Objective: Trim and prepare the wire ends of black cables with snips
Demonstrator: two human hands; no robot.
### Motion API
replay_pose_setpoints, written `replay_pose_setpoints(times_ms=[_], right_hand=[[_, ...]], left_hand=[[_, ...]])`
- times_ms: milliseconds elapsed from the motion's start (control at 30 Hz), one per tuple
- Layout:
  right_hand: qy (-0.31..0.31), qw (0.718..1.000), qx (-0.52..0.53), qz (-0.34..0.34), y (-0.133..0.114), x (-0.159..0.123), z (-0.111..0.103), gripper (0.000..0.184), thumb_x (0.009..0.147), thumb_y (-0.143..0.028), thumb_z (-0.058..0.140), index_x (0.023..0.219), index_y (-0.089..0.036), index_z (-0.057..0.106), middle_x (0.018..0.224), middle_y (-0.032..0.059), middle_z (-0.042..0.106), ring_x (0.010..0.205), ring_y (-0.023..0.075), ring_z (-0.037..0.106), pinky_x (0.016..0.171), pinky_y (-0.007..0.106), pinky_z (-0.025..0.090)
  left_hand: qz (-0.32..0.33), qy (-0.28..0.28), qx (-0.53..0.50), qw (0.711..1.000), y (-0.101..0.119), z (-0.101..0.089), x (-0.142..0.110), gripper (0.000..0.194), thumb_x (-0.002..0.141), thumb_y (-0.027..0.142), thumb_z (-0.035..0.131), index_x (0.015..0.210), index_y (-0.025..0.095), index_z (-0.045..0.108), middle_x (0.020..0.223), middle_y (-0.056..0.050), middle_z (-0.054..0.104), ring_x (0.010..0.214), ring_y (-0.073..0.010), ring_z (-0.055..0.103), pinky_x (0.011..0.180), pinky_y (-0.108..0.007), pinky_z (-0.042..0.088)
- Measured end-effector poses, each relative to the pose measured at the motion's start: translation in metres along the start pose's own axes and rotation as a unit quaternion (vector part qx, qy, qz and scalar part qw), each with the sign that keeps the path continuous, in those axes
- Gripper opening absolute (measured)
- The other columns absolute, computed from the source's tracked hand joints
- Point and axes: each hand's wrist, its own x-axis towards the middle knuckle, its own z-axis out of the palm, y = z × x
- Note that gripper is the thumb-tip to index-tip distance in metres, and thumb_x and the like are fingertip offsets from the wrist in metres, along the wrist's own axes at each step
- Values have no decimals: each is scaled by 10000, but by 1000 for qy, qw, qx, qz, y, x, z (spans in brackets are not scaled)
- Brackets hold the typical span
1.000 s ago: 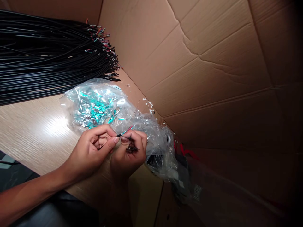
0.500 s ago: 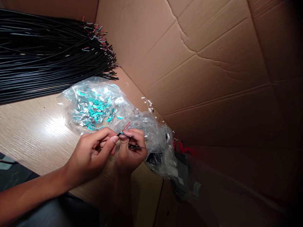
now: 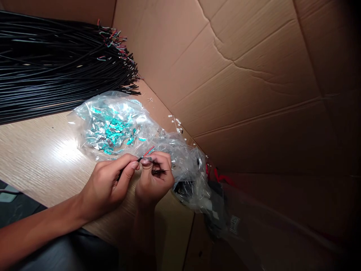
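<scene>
My left hand (image 3: 108,182) is closed, with thumb and forefinger pinching a thin black cable (image 3: 139,159) near its stripped end. Fine wires, one red (image 3: 149,151) and one bluish, poke out beyond the black jacket. Close beside it, my right hand (image 3: 153,180) is also closed, its thumb pressed against the forefinger at the base of those wires. A thin dark pointed tool (image 3: 158,172) is tucked in its curled fingers; its kind is hard to make out. Both hands are held above the table, in front of a clear plastic bag (image 3: 93,109) with shiny turquoise pieces in it.
A thick bundle of black cables (image 3: 56,71) with bare coloured wire ends lies at the upper left. Cardboard walls (image 3: 254,75) rise behind and to the right. Small white bits (image 3: 178,122) lie along their foot. More crumpled plastic (image 3: 191,162) stretches rightward over the wooden table (image 3: 31,150).
My right thumb has shifted onto the wires, and the fingers have closed up around them. Less of the dark tool's tip shows. The cable end stays in my left hand.
</scene>
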Motion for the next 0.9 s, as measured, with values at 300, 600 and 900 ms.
replay_pose_setpoints(times_ms=[300,600,900], right_hand=[[-79,952,193,226,3,-16,8,308,944,-401,679,774,-205,515,666,-64,447,544,86,409,538,228,393],[-6,997,71,21,4,-3,2,202,890,-254,737,790,-206,568,807,-21,524,618,99,522,544,225,427],[-46,984,125,116,-2,-8,5,201,981,-316,630,836,-201,550,798,-26,476,641,105,460,581,244,397]], left_hand=[[-3,22,-28,999,2,-1,-1,170,1050,190,523,952,201,661,706,48,642,555,-75,560,561,-172,421],[-79,-38,-142,986,9,-8,4,280,1076,320,518,879,192,668,674,36,593,565,-94,524,534,-201,405],[-131,-31,-205,970,10,-4,4,277,1045,369,570,881,185,696,657,22,593,548,-105,509,497,-211,388]])
